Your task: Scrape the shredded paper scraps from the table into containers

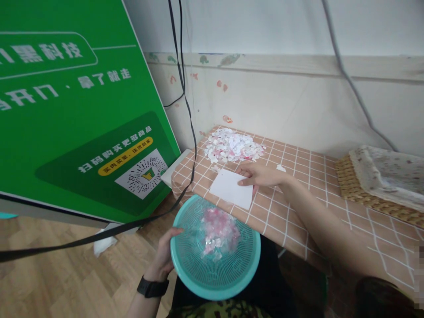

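Note:
My left hand (168,251), with a black band on its wrist, grips the left rim of a turquoise plastic colander (212,276). Pink and white scraps (219,232) lie inside the colander, which is held below the table's front edge. Over that edge, my right hand (256,175) pinches a flat white sheet of paper (231,189) by its right side, thumb on top. Just behind the sheet, a heap of torn white and pink paper scraps (233,145) covers the table's far left corner.
A brown checked cloth (298,163) covers the table against the wall. At the right stands a lined wicker basket (344,176). A tall green panel (82,128) blocks the left side. Black cables (190,110) hang in front of it. One small scrap (281,168) lies apart.

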`<state>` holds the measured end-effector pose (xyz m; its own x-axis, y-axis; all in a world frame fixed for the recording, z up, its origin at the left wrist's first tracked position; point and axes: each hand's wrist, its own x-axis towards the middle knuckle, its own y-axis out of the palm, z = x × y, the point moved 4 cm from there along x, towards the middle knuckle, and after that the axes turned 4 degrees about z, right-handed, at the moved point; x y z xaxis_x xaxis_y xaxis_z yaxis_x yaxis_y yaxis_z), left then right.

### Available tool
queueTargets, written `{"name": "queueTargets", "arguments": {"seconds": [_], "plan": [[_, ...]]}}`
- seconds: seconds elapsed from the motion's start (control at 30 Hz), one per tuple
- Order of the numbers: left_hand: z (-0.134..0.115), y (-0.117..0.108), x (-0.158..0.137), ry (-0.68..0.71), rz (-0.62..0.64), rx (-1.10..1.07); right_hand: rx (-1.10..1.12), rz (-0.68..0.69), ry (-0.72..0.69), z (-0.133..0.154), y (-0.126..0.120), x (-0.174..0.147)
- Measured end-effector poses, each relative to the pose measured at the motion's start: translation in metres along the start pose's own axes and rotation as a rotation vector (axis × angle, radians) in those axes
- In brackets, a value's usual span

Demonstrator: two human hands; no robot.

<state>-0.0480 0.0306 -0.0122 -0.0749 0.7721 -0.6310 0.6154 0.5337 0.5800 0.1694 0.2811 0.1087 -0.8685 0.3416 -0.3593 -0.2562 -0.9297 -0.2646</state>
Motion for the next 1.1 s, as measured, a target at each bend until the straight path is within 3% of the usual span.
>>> {"name": "queueTargets", "arguments": {"seconds": [0.13, 0.2, 0.27, 0.43, 0.57, 0.67, 0.8, 1.0, 1.1], "plan": [[-0.004, 0.003, 0.001, -0.009, 0.012, -0.004, -0.011, 0.125, -0.023, 0.007, 0.024, 0.007], [-0.005, 0.002, 0.001, -0.008, 0.011, 0.001, -0.017, 0.112, -0.061, 0.012, 0.024, 0.006], [-0.006, 0.001, 0.002, 0.000, -0.007, 0.009, -0.033, -0.014, -0.104, 0.015, 0.013, 0.003], [-0.010, -0.002, 0.000, 0.030, -0.065, 0.003, -0.129, -0.519, -0.150, 0.008, -0.025, -0.001], [-0.010, -0.004, 0.000, 0.021, -0.057, 0.008, -0.301, -0.640, -0.190, 0.002, -0.030, 0.005], [-0.008, -0.007, 0.000, 0.020, -0.052, 0.004, -0.363, -0.644, -0.203, 0.002, -0.032, 0.004], [-0.006, -0.012, 0.000, 0.016, -0.079, 0.000, -0.305, -0.470, -0.135, 0.001, -0.036, 0.000], [-0.006, -0.013, 0.000, -0.002, -0.109, 0.003, -0.280, -0.599, -0.118, -0.002, -0.041, 0.001], [-0.007, -0.014, 0.000, 0.026, -0.132, -0.001, -0.227, -0.551, -0.122, -0.007, -0.036, 0.007]]}}
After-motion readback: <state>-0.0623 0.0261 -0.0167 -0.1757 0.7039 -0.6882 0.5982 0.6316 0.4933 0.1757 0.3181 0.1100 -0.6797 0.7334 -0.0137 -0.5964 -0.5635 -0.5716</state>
